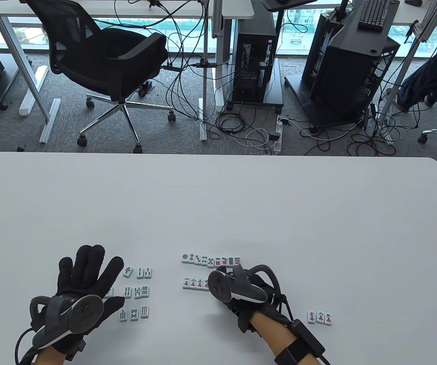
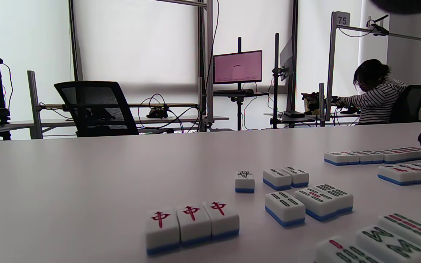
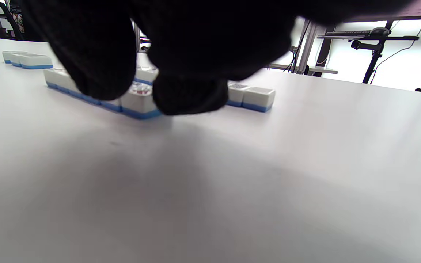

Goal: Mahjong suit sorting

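My left hand [image 1: 89,273] lies flat with its fingers spread, left of a loose grid of bamboo tiles [image 1: 136,292]. In the left wrist view three red-dragon tiles [image 2: 192,221] sit side by side in front of the bamboo tiles [image 2: 307,201]. A row of dot tiles [image 1: 211,260] lies above a row of character tiles [image 1: 193,284]. My right hand [image 1: 228,283] curls down over the right end of that row. In the right wrist view two gloved fingertips [image 3: 188,96] flank the end character tile [image 3: 139,100]. Three more character tiles [image 1: 320,317] lie apart at the right.
The white table [image 1: 241,205] stretches wide behind the tiles, its far edge near the middle of the table view. Beyond it are an office chair [image 1: 104,64], cables and computer stands. A seated person [image 2: 376,96] works at a distant desk.
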Action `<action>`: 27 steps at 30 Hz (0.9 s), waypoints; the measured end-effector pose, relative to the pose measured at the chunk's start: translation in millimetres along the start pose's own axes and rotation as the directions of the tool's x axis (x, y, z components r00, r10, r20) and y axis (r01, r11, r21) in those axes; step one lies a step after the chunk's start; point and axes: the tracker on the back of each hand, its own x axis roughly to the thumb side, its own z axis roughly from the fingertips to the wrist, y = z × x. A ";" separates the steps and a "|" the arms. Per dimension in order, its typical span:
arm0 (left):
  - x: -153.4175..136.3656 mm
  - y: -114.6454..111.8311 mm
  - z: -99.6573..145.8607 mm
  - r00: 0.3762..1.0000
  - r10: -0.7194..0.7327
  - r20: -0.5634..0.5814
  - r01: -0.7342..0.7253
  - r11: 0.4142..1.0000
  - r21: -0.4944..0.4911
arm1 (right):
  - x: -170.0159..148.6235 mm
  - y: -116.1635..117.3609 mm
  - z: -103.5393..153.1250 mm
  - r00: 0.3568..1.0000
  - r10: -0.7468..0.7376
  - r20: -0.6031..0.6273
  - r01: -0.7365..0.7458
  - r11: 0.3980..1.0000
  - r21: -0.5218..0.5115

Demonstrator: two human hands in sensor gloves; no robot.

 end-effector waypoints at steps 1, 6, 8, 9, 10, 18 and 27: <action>0.0 0.2 0.0 1.000 0.001 -0.001 -0.001 1.000 -0.001 | -5.0 -3.9 5.9 1.000 0.009 -0.004 -0.009 1.000 -0.011; -1.1 0.1 -0.2 1.000 0.004 -0.006 -0.004 1.000 -0.002 | -49.1 -18.0 44.9 0.995 0.007 -0.100 -0.007 1.000 -0.002; -1.3 -0.1 -0.3 1.000 0.002 -0.009 -0.002 1.000 -0.005 | -68.4 -18.2 61.7 0.986 0.002 -0.164 0.007 0.999 0.050; -1.2 0.1 -0.4 1.000 -0.001 -0.009 0.001 1.000 -0.008 | -79.3 -17.1 71.8 0.978 0.006 -0.208 0.015 0.995 0.096; -1.3 -0.1 -0.4 1.000 -0.001 -0.009 0.001 1.000 -0.009 | -86.7 -15.7 79.0 0.974 0.008 -0.227 0.020 0.992 0.122; -0.4 -0.9 -1.3 1.000 -0.010 -0.012 0.010 1.000 -0.027 | -126.5 15.8 125.0 0.948 0.075 -0.310 0.022 0.954 0.299; 1.0 -1.5 -2.2 1.000 -0.012 -0.006 0.012 0.999 -0.036 | -122.3 36.3 125.5 0.951 0.137 -0.276 -0.070 0.968 0.240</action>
